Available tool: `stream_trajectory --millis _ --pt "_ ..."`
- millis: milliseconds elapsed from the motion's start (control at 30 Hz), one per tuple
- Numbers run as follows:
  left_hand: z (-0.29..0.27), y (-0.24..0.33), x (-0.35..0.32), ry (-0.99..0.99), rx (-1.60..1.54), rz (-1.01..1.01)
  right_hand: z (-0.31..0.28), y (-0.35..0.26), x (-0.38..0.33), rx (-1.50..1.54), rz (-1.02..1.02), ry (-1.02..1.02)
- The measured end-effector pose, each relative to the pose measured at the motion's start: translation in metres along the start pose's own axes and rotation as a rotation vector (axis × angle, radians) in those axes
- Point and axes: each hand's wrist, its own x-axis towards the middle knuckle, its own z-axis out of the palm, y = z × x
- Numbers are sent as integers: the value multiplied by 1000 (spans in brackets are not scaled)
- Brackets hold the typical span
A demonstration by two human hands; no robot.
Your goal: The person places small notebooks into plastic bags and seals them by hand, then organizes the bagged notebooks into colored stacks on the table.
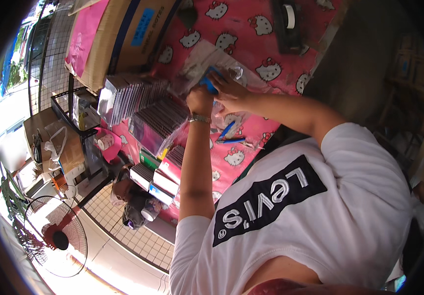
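Both hands meet over the pink cartoon-print table cover (234, 157). My left hand (200, 101), with a band at its wrist, is closed at the near-left side of a small blue object (209, 84). Over its right side lie the bent fingers of my right hand (230, 91). What kind of thing the blue object is, I cannot make out, as the fingers cover part of it. Crinkled clear plastic (207, 56) spreads beneath and beyond the hands. Closer to my body rests a blue-handled hand tool (230, 133), its handles spread apart.
Rows of thin cases (160, 118) stand left of my left forearm. A large cardboard box (123, 42) is behind them. At the far right of the table sits a black tape dispenser (289, 24). A paper cup (105, 142) and a fan (59, 238) are at left.
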Motion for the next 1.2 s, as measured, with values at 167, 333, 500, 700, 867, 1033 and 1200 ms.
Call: stream_trajectory --millis 167,333,500,700,867,1033,1200 --pt "3 16 6 -134 133 -29 15 16 -4 200 -34 141" --pt "9 8 -8 -111 190 4 -32 108 -68 472 324 692" --pt "5 38 -15 -117 133 -10 -35 164 -135 1023 1161 894" --pt "9 23 -33 -30 356 159 -15 128 -141 1591 951 1095" --pt "16 35 -34 64 1 21 45 137 -148 2406 772 603" --pt "36 24 -50 226 -43 -19 -40 63 21 1275 140 -95" --pt "48 21 -55 330 -147 -48 -35 51 100 290 -211 -522"
